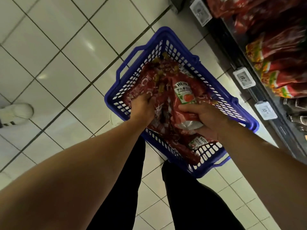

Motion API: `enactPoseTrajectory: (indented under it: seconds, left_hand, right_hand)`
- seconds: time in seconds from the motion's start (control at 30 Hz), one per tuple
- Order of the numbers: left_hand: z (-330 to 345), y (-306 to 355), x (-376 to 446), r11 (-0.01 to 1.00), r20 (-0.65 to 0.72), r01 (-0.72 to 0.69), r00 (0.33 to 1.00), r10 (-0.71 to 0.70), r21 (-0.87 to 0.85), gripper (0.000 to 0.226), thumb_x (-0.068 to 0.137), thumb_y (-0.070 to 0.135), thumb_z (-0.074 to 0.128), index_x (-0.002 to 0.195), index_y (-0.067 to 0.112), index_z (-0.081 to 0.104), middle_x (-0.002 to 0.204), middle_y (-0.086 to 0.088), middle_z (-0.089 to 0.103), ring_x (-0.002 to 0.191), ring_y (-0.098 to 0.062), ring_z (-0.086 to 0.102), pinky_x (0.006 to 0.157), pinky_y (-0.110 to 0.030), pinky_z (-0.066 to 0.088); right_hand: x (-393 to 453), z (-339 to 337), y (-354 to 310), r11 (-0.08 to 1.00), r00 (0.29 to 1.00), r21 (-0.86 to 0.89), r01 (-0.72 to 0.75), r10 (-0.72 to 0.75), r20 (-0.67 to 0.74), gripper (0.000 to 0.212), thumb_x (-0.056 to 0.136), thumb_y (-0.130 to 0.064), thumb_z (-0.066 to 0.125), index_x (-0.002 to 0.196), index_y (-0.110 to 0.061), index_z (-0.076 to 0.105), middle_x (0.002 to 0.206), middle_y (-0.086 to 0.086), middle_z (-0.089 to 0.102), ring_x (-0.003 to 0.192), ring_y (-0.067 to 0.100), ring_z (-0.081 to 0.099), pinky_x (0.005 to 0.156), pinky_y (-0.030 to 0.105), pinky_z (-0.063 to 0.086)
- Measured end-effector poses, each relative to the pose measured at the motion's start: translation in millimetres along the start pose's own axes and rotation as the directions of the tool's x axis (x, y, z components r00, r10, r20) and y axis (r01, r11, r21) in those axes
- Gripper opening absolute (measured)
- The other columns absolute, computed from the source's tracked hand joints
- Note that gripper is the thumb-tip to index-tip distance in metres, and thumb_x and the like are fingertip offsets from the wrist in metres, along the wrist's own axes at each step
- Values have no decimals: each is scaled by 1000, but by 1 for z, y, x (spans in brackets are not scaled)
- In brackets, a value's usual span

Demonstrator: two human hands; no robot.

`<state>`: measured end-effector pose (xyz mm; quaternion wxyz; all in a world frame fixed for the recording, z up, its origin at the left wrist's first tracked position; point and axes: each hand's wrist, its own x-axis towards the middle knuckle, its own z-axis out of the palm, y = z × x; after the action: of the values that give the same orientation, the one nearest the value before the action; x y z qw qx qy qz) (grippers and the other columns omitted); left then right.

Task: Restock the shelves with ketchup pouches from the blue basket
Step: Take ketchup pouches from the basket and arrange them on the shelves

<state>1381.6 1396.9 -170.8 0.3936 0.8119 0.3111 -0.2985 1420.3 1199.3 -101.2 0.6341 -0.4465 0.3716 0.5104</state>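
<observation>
On pale floor tiles (69,67) beside shelves (259,90), both hands (142,107) grip ketchup pouches (184,95).

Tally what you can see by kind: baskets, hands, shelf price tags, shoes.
Blue plastic mesh basket on the tiled floor: 1
Bare hands, left hand and right hand, each gripping red ketchup pouches: 2
White electronic shelf price tags: 3
White shoe: 1
Total: 7

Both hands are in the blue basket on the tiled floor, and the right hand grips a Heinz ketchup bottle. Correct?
Not quite. In the head view the right hand grips a ketchup pouch, not a bottle. Both hands, including the left hand, are in the blue basket.
</observation>
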Motion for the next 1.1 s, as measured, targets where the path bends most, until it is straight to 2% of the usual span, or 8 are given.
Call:
enactPoseTrajectory:
  seconds: [0.17, 0.27, 0.37, 0.53, 0.63, 0.8, 0.97, 1.1]
  left_hand:
    - [-48, 25, -56, 964, -126, -60, 992, 28, -258, 28, 101, 30, 53, 82, 21, 71, 78, 9, 70, 73, -9, 66, 72, -30, 53]
    - [-89, 74, -87, 898, -207, -131, 977, 46, -421, 30, 99, 34, 56, 82, 14, 71, 79, -6, 73, 75, -26, 71, 72, -46, 59]
    - [-132, 132, -121, 857, -259, -239, 957, 129, -456, 39, 101, 38, 53, 88, 3, 64, 86, -18, 69, 83, -39, 67, 77, -55, 57]
    - [-204, 221, -194, 832, -308, -370, 917, 255, -414, 40, 105, 39, 48, 88, 6, 61, 76, 1, 62, 60, 3, 55, 56, -13, 43]
    - [-240, 266, -243, 824, -254, -396, 915, 314, -406, 43, 103, 47, 45, 83, 13, 61, 76, -1, 63, 67, -12, 59, 65, -34, 50]
    - [-276, 332, -324, 787, -174, -360, 933, 316, -500, 45, 93, 56, 44, 88, 16, 65, 89, -18, 71, 84, -41, 69, 81, -63, 55]
    - [-294, 364, -392, 668, -11, -314, 909, 416, -675, 17, 90, 41, 67, 107, 42, 63, 109, -7, 75, 100, -35, 73, 82, -48, 60]
    - [-300, 376, -437, 594, 26, -357, 842, 538, -721, 36, 98, 13, 64, 119, 42, 55, 123, -15, 70, 109, -36, 70, 89, -56, 58]
  right_hand:
    - [-53, 0, 25, 981, 969, -6, 194, -193, -154, 54, 52, -14, 94, 101, -22, 74, 106, 11, 76, 99, 33, 73, 85, 52, 59]
    - [-94, 10, 22, 973, 965, 104, 207, -185, -188, 89, 42, -29, 102, 123, -17, 65, 114, 13, 75, 102, 34, 73, 84, 52, 59]
    - [-143, 30, 5, 953, 970, 217, 210, -176, -166, 83, 55, -40, 93, 129, -18, 63, 116, 13, 74, 100, 32, 74, 76, 46, 59]
    - [-242, 62, -41, 900, 937, 263, 347, -343, -63, 28, 75, -26, 77, 101, -19, 78, 95, 9, 77, 78, 22, 76, 61, 33, 59]
    - [-305, 84, -68, 885, 906, 204, 419, -423, -24, 36, 76, -23, 76, 110, -13, 73, 90, 9, 76, 71, 22, 74, 58, 33, 59]
    - [-390, 117, -97, 838, 843, 104, 535, -538, 0, 55, 73, -29, 83, 123, -11, 68, 112, 15, 74, 90, 31, 74, 79, 45, 60]
    - [-460, 132, -109, 781, 791, 146, 607, -611, -20, 44, 73, -30, 86, 115, -21, 73, 116, 12, 75, 101, 32, 74, 78, 42, 60]
    - [-521, 140, -114, 719, 721, 99, 688, -692, 12, 31, 76, -31, 82, 106, -25, 78, 114, 10, 75, 99, 30, 74, 76, 40, 61]
